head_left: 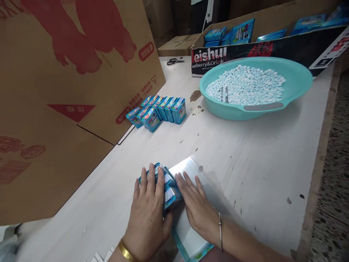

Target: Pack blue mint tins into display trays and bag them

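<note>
My left hand [148, 214] lies with its fingers stretched out over several small blue candy packs [170, 194], which it partly covers. Close beside it, my right hand [199, 213] is flat, its fingertips by the packs' right side and against a clear plastic sheet [185, 165]. Below my hands is an open box [188, 233] with a white inside and a blue-green edge; the forearms and hands hide part of it. Whether the packs sit inside this box I cannot tell.
More blue candy packs [163, 110] stand in rows by a large cardboard carton [81, 120] on the left. A turquoise basin [237, 112] holds many pale tablets [248, 85]. Behind it is a printed carton [234, 51] with blue packages [242, 32]. Scissors [174, 62] lie farther back.
</note>
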Tool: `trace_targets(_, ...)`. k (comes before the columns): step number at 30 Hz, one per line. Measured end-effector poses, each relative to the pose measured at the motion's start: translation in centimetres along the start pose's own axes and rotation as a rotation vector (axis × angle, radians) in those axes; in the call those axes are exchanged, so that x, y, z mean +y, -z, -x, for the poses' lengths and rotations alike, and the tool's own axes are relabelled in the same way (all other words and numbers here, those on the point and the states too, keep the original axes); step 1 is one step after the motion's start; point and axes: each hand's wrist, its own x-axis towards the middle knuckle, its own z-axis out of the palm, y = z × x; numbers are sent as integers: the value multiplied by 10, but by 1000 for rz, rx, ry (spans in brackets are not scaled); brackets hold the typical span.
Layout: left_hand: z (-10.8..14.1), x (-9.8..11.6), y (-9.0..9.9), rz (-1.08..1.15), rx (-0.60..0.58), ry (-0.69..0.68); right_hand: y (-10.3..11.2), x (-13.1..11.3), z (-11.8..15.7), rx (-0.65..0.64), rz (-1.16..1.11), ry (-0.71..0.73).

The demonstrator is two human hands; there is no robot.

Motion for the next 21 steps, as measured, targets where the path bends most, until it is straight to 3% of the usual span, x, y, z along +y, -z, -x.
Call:
trace_targets(3,-1,0,-3,-42,28,16,-8,0,4,17,-23,22)
trace_targets(6,-13,-11,16,-36,-24,-110,-3,6,5,-12,-90,62)
trace_targets(8,-39,-30,35,5,-22,-138,13,13,0,-57,-213,88)
trace_targets(10,-80,-57,50,22,104,-13,35,24,-15,-119,-396,91)
trace_targets(12,-129,-92,52,32,218,139,56,35,-46,-145,-583,54)
trace_targets(15,-196,-143,37,73,168,394,67,50,-119,-6,-754,-87)
trace_targets(18,-233,-171,18,130,47,499,48,62,-202,79,-768,-225)
trace_targets(21,-243,-172,10,161,-15,470,15,70,-261,142,-730,-199)
